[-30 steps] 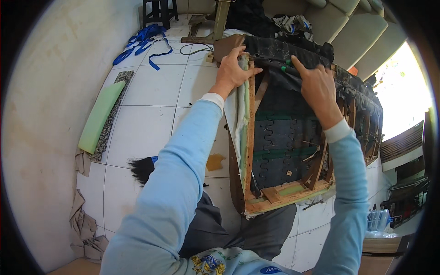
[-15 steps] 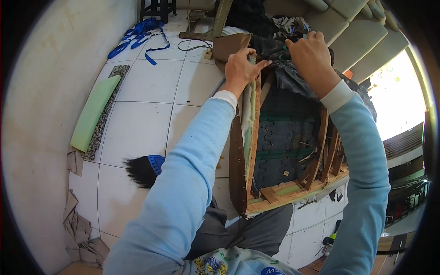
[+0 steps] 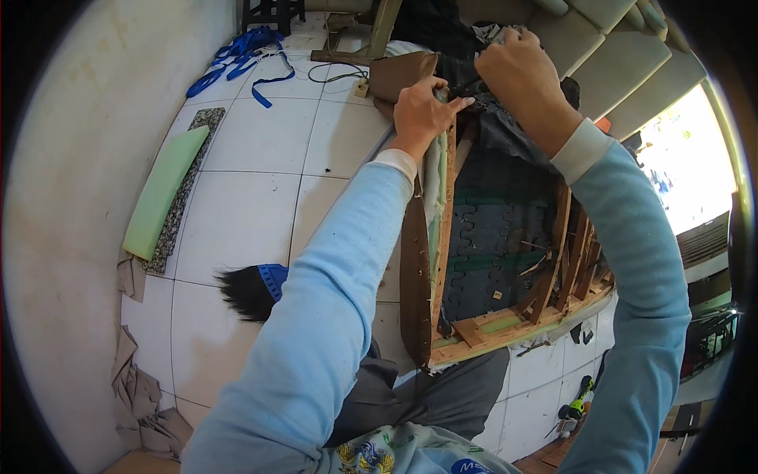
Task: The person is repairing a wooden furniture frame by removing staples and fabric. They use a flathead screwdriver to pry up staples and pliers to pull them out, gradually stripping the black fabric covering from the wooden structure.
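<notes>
Lettering point(image 3: 471, 467) on shirt point(image 3: 422, 449), fingers point(image 3: 429, 82) on frame point(image 3: 444, 229)

The brown-sided furniture frame point(image 3: 444, 245) lies over white floor tiles point(image 3: 241, 213), bare wooden rails point(image 3: 568, 310) bordering its dark inside point(image 3: 509, 213). Crumpled black fabric point(image 3: 509, 136) hangs loosely across its far end.

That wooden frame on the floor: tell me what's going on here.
A person in light blue sleeves is working at the far end of the wooden frame. The left hand is on its far left corner, thumb stretched to the right. The right hand is curled near the loose black cloth; what it holds is hard to make out. Wavy springs show inside the open frame, and a brush lies on the tiles to the left.
</notes>
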